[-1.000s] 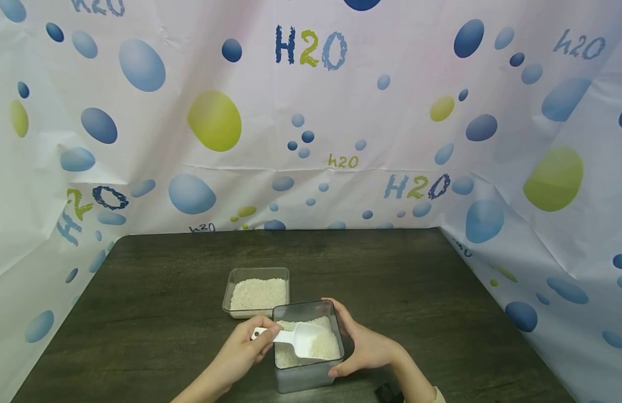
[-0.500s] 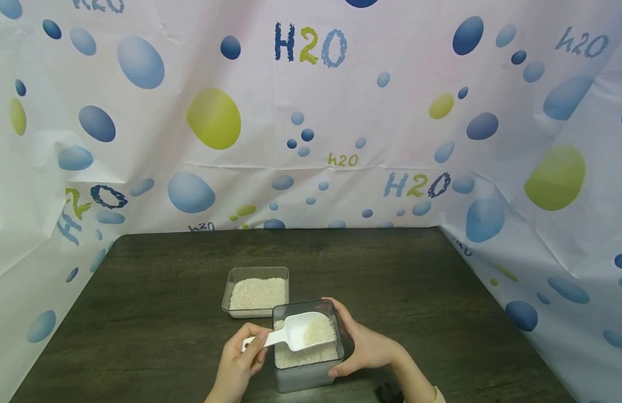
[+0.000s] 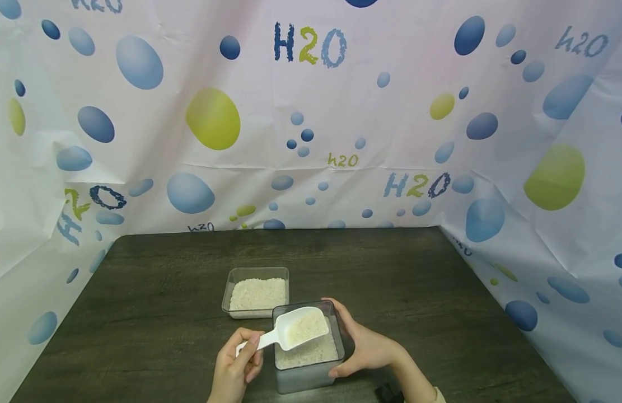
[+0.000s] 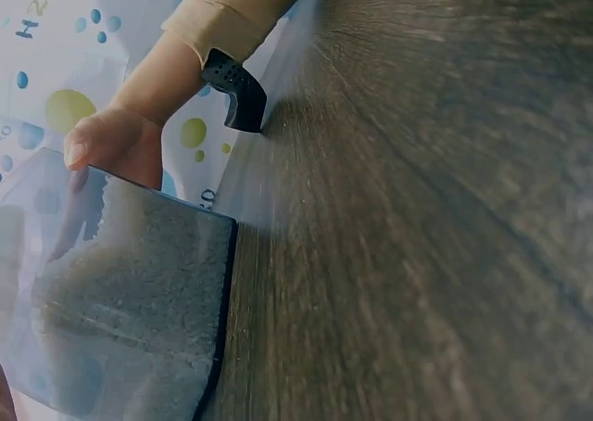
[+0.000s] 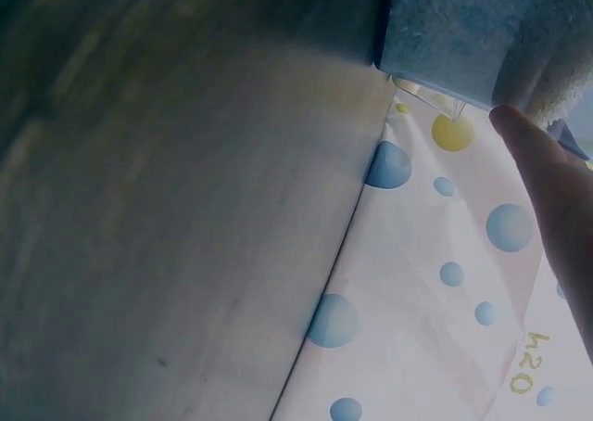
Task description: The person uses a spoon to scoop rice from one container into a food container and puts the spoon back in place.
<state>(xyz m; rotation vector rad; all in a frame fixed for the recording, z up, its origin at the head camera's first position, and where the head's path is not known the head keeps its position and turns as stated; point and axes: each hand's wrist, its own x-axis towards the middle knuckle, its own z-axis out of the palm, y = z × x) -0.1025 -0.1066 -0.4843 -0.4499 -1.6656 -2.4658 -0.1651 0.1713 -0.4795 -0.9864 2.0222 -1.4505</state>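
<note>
My left hand (image 3: 235, 361) pinches the handle of a white scoop (image 3: 285, 331), with white rice in its bowl. The scoop is tilted above a deep, clear grey container (image 3: 305, 380) that holds rice. Around the right side of this container, my right hand (image 3: 363, 348) keeps a grip, thumb at the front corner and fingers at the far side. Rice shows through the container's wall (image 4: 139, 282) in the left wrist view. The right wrist view catches the container (image 5: 454, 41) and part of the right hand (image 5: 547, 180).
A shallower clear box (image 3: 231, 309) with rice stands just behind and left of the deep container. Both are on a dark wooden table (image 3: 139, 313). A patterned sheet (image 3: 311, 112) hangs behind and at the sides. A black device (image 4: 236, 92) sits at the right wrist.
The left hand has drawn the scoop leftward and slightly up, and its bowl has tilted with the rice in it. The right hand and both containers have stayed put.
</note>
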